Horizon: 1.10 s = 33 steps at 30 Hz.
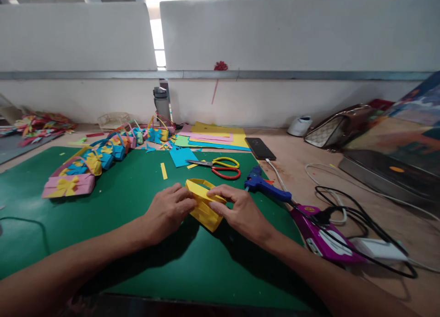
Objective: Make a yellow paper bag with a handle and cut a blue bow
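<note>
A small yellow paper handbag with a looped handle is held between both hands above the green mat. My left hand grips its left side, fingers closed against the paper. On the other side my right hand pinches the upper right edge between thumb and fingers. Just beyond lie scissors with one red and one yellow handle loop, a blue paper sheet and a yellow paper strip. A blue glue gun rests right of my right hand.
Finished paper bags with bows, such as a pink one, line the mat's left side. Coloured sheets and a phone lie at the back. To the right are a purple power strip, tangled black cables and a handbag.
</note>
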Available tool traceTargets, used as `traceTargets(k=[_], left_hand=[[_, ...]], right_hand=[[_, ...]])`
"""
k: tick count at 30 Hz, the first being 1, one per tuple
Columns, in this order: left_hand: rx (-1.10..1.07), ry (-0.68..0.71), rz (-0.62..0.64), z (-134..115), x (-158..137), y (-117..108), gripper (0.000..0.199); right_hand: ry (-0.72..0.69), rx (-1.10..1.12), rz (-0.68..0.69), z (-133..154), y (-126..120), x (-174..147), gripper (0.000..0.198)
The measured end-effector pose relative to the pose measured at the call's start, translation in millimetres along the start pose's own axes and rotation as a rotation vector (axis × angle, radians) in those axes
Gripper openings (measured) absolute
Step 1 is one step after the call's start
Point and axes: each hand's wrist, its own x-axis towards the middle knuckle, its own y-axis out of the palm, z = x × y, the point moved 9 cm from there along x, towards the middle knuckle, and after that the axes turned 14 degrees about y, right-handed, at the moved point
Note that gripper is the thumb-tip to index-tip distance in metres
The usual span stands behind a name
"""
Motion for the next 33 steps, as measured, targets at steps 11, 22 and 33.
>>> traceTargets(k=[11, 22, 33], left_hand=[[0.194, 0.020, 0.007, -14.9, 3.8, 0.8, 0.027], [0.230, 0.029, 0.043, -16.5, 6.3, 3.4, 0.022], [0.177, 0.060, 0.030, -20.2, 9.2, 5.7, 0.021]], right_hand=[[-0.174, -0.153, -0.026, 19.7, -2.0, -11.2, 0.010], [-0.299, -0.381, -0.127, 17.2, 4.3, -14.6, 0.024], [-0.217, -0.374, -0.076, 7.4, 9.0, -9.8, 0.022]])
